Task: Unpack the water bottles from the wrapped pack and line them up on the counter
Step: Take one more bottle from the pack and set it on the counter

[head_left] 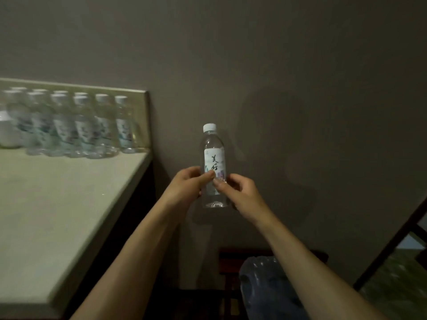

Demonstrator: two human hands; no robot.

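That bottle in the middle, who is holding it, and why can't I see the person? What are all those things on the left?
The camera sits on the person's head and looks forward and down, so you see only their arms and hands. There is just this one picture. The left hand and the right hand both hold one upright water bottle in the air in front of a grey wall, fingers pinching its label. On the left is a pale counter where more bottles stand in rows by the back edge. Low down, under the right arm, is crinkly plastic wrap, probably the pack the bottles come from.
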